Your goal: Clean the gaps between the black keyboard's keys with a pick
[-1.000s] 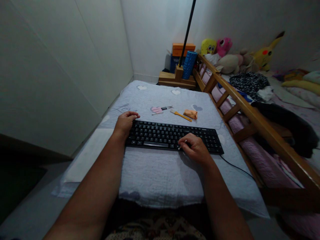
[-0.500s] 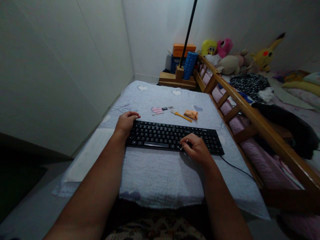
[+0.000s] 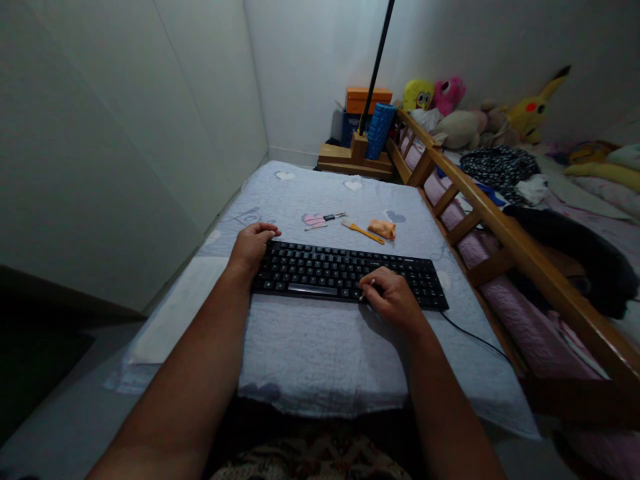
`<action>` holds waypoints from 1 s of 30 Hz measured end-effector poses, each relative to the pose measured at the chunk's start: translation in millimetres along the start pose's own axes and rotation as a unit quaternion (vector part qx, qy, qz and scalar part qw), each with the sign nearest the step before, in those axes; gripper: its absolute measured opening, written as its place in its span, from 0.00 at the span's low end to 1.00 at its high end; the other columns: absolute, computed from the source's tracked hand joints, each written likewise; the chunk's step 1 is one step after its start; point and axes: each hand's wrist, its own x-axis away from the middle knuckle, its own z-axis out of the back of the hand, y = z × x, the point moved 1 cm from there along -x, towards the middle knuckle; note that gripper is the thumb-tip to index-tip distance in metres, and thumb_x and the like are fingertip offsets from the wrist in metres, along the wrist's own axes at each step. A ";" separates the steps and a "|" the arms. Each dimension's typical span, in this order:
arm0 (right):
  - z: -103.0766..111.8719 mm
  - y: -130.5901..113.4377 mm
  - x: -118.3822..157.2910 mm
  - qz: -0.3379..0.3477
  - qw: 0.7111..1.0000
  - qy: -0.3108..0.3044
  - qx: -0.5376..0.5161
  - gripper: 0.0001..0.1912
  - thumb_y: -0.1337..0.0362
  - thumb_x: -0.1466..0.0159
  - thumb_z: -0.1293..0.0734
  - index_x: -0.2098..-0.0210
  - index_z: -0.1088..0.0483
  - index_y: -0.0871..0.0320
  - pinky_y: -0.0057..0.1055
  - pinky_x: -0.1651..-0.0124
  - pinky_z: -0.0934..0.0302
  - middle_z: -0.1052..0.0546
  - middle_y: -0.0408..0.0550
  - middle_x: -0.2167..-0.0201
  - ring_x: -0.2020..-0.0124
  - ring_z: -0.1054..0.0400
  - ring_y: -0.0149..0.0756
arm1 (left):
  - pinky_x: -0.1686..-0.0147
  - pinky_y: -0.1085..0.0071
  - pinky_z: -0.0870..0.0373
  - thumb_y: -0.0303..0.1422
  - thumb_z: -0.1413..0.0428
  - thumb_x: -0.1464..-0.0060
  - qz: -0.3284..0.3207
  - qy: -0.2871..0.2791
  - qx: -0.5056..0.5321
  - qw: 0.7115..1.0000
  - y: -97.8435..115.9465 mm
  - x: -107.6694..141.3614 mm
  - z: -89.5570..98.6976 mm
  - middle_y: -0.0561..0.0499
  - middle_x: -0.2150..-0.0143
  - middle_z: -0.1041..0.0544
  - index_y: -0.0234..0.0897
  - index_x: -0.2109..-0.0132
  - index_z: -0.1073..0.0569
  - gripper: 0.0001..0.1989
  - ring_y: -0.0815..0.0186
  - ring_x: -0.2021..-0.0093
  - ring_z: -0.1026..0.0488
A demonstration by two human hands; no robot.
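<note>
A black keyboard (image 3: 320,267) lies on the pale cloth of the table (image 3: 320,353). My right hand (image 3: 389,293) pinches a thin white cotton swab (image 3: 363,295) over the keys right of the space bar. At the keyboard's upper left corner rests my left hand (image 3: 254,245), its thumb and fingers bent close together; whether anything is between them is hidden. Beyond the keyboard are a black-handled tool (image 3: 332,217), another white swab (image 3: 316,227), a yellow brush (image 3: 367,233) and a crumpled orange cloth (image 3: 382,229).
A white sheet (image 3: 177,310) lies at the table's left. The keyboard's cable (image 3: 475,335) runs to the right edge, beside a wooden bed rail (image 3: 470,190). A black pole (image 3: 378,63) on a wooden base, boxes and a blue roller (image 3: 381,131) stand at the back.
The swab in my right hand has shifted very slightly to the left. My left hand and the keyboard have not visibly moved.
</note>
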 end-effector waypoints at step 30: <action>-0.8 -2.1 0.6 -0.001 1.000 -0.007 -0.009 0.08 0.71 0.37 0.36 0.66 0.25 0.56 0.36 0.59 0.38 0.24 0.48 0.68 0.63 0.30 0.39 | 0.51 0.60 0.33 0.30 0.42 0.59 -0.004 -0.002 -0.001 1.000 0.2 0.7 0.6 0.48 0.67 0.21 0.37 0.69 0.25 0.06 0.58 0.60 0.25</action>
